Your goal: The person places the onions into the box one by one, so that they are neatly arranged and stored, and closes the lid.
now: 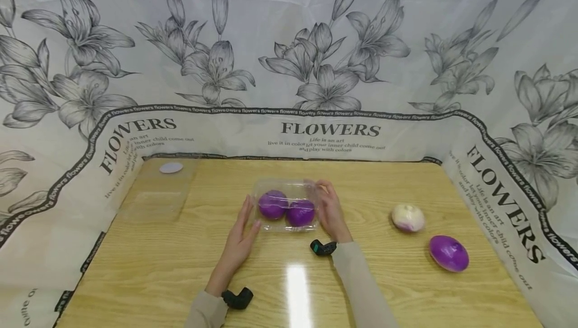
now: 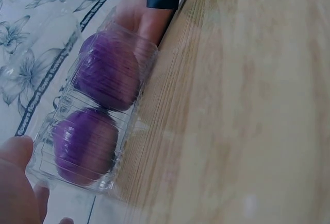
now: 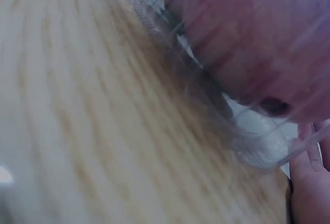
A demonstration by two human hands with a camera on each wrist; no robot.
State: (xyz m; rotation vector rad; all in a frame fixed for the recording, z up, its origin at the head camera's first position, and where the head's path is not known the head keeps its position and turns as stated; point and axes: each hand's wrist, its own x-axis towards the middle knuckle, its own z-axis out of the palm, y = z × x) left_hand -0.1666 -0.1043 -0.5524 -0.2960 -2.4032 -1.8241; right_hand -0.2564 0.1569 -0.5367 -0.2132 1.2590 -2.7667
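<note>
A clear plastic container [image 1: 281,223] with two round purple vegetables inside lies in front of me at mid-table. One purple vegetable [image 1: 273,204] sits on the left and the other purple vegetable [image 1: 300,212] on the right, seen through ridged plastic. My left hand [image 1: 239,235] holds the container's left end, its thumb by the front corner and fingers along the side. At the opposite end, my right hand [image 1: 331,212] grips the right side, fingertips round the back corner. In the right wrist view, the container's lower edge [image 3: 206,100] runs close over the wood.
To the right lie a whitish vegetable with a purple patch [image 1: 408,218] and an oval purple one [image 1: 449,253]. A flat transparent sheet [image 1: 158,197] with a white oval label [image 1: 171,168] is at the back left. Flower-printed cloth [image 1: 334,135] walls the table [image 1: 379,182] behind and at both sides.
</note>
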